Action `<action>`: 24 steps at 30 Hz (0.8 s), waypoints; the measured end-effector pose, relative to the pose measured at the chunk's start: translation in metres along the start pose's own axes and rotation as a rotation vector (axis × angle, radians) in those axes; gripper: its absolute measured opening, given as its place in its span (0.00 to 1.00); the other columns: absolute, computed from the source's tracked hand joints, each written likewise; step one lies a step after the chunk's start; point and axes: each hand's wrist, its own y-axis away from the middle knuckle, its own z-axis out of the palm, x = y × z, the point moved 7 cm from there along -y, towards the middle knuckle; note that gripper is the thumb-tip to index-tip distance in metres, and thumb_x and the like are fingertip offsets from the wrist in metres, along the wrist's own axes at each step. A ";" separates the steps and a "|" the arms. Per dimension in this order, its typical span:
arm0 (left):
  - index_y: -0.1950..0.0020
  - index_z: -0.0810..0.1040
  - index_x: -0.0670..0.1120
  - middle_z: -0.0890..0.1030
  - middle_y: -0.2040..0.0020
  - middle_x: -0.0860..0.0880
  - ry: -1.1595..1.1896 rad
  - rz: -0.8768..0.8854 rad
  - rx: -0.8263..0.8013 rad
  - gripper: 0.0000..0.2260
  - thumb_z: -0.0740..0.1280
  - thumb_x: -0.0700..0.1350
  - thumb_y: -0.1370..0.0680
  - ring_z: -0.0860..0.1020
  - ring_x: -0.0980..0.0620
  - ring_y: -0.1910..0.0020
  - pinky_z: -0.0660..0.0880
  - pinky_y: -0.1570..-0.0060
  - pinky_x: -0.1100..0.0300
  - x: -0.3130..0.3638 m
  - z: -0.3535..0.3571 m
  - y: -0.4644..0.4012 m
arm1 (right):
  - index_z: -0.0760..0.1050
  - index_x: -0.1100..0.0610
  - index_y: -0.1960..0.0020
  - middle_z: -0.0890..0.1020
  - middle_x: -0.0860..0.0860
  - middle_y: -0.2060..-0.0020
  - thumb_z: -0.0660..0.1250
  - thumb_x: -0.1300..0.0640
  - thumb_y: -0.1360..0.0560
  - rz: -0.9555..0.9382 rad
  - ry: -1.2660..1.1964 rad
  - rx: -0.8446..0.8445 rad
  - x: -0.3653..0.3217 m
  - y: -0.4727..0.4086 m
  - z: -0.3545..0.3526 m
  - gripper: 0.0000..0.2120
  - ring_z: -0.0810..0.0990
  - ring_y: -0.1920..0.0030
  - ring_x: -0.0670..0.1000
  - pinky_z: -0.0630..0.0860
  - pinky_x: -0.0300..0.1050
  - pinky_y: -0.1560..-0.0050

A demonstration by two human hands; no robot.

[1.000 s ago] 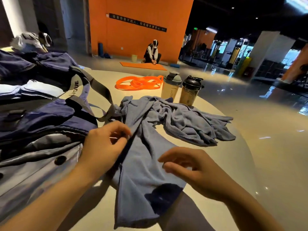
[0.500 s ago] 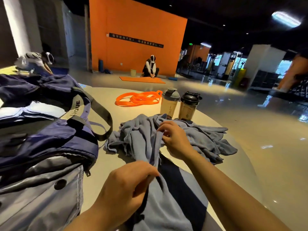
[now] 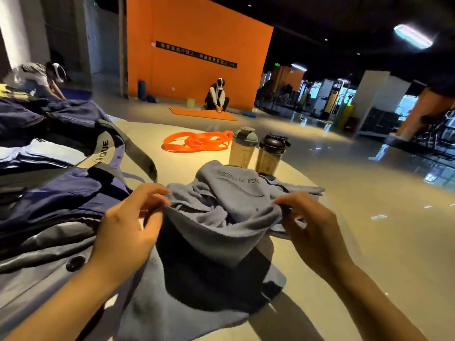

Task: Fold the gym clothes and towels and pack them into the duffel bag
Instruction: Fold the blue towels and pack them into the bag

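The left hand (image 3: 125,232) pinches one upper corner of a grey-blue terry towel (image 3: 221,232) between thumb and curled fingers, and the right hand (image 3: 312,230) pinches the opposite corner the same way, so the cloth is lifted and stretched between them. The towel's middle sags in a fold between the two grips, its lower part trails down onto the pale round table (image 3: 344,254) toward the viewer, and its far end lies bunched on the tabletop with upside-down stitched lettering showing on top.

Just to the left of the left hand sits one navy and grey fabric duffel bag (image 3: 49,205), open at the top, its grey webbing strap (image 3: 138,156) looping over the near edge; something white lies inside, though what it is cannot be told.

Behind the bunched towel stand two translucent shaker bottles side by side: one with a grey lid (image 3: 242,150) and one with a black lid (image 3: 270,153), both upright. Further back on the table lies one tangle of orange resistance bands (image 3: 197,141).

Beyond the table, one person (image 3: 218,97) kneels on an orange floor mat (image 3: 204,114) in front of an orange wall (image 3: 197,45), and a second person (image 3: 41,77) bends low at the far left.
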 end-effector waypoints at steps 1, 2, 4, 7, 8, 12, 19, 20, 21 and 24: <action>0.47 0.71 0.67 0.78 0.51 0.64 -0.029 0.020 -0.075 0.23 0.69 0.37 0.25 0.79 0.62 0.52 0.71 0.54 0.72 0.002 0.006 0.002 | 0.71 0.46 0.48 0.82 0.49 0.57 0.66 0.52 0.26 0.044 0.005 -0.055 0.003 0.016 0.009 0.08 0.78 0.60 0.42 0.74 0.24 0.60; 0.44 0.71 0.68 0.78 0.48 0.65 -0.055 0.065 -0.151 0.22 0.69 0.41 0.25 0.77 0.62 0.48 0.70 0.51 0.72 0.009 0.013 0.005 | 0.73 0.45 0.49 0.82 0.47 0.59 0.68 0.54 0.27 0.089 -0.002 -0.096 0.005 0.031 0.016 0.09 0.77 0.62 0.42 0.76 0.29 0.62; 0.39 0.69 0.69 0.72 0.41 0.67 -0.034 0.165 -0.351 0.18 0.66 0.54 0.26 0.72 0.65 0.41 0.68 0.46 0.72 0.032 0.034 0.018 | 0.76 0.46 0.51 0.81 0.44 0.60 0.66 0.50 0.27 0.213 -0.042 -0.132 0.008 0.049 0.025 0.05 0.77 0.63 0.44 0.79 0.41 0.65; 0.36 0.68 0.65 0.73 0.40 0.68 -0.041 0.294 -0.457 0.22 0.63 0.67 0.28 0.71 0.67 0.40 0.68 0.45 0.67 0.071 0.062 0.038 | 0.79 0.50 0.53 0.81 0.43 0.60 0.58 0.43 0.27 0.316 -0.109 -0.100 -0.001 0.051 0.026 0.15 0.79 0.63 0.45 0.79 0.45 0.65; 0.37 0.69 0.64 0.75 0.42 0.67 -0.055 0.324 -0.425 0.22 0.63 0.68 0.29 0.72 0.67 0.44 0.69 0.47 0.68 0.081 0.067 0.041 | 0.80 0.51 0.53 0.81 0.43 0.60 0.57 0.43 0.27 0.312 -0.124 -0.096 -0.007 0.048 0.026 0.16 0.78 0.62 0.45 0.79 0.44 0.65; 0.43 0.77 0.59 0.80 0.49 0.62 0.062 0.267 -0.269 0.13 0.64 0.59 0.26 0.77 0.66 0.52 0.74 0.55 0.70 0.088 0.059 0.033 | 0.79 0.51 0.52 0.80 0.42 0.60 0.62 0.44 0.26 0.325 -0.199 -0.116 -0.014 0.042 0.024 0.13 0.78 0.57 0.44 0.79 0.39 0.62; 0.51 0.80 0.53 0.80 0.53 0.61 0.123 0.245 -0.129 0.09 0.64 0.54 0.25 0.79 0.62 0.53 0.75 0.55 0.70 0.093 0.006 0.030 | 0.78 0.50 0.47 0.77 0.46 0.48 0.69 0.63 0.25 0.353 -0.145 -0.387 0.017 0.040 0.064 0.10 0.78 0.51 0.47 0.78 0.43 0.51; 0.50 0.79 0.52 0.80 0.53 0.60 0.056 0.284 -0.117 0.10 0.64 0.54 0.25 0.78 0.62 0.53 0.74 0.54 0.71 0.097 0.000 0.030 | 0.78 0.49 0.45 0.75 0.47 0.44 0.69 0.63 0.25 0.354 -0.130 -0.401 0.024 0.038 0.070 0.12 0.77 0.48 0.48 0.78 0.45 0.48; 0.49 0.79 0.50 0.79 0.54 0.60 -0.008 0.323 -0.100 0.11 0.63 0.54 0.24 0.78 0.63 0.53 0.74 0.54 0.72 0.101 -0.007 0.030 | 0.78 0.49 0.44 0.73 0.46 0.40 0.69 0.61 0.25 0.365 -0.127 -0.411 0.030 0.034 0.076 0.13 0.76 0.45 0.48 0.77 0.45 0.45; 0.50 0.80 0.45 0.80 0.55 0.55 -0.052 0.332 -0.017 0.12 0.64 0.51 0.25 0.78 0.59 0.56 0.75 0.55 0.70 0.101 -0.026 0.024 | 0.77 0.49 0.41 0.67 0.45 0.38 0.70 0.57 0.26 0.422 -0.161 -0.409 0.047 0.020 0.086 0.13 0.76 0.45 0.47 0.76 0.42 0.42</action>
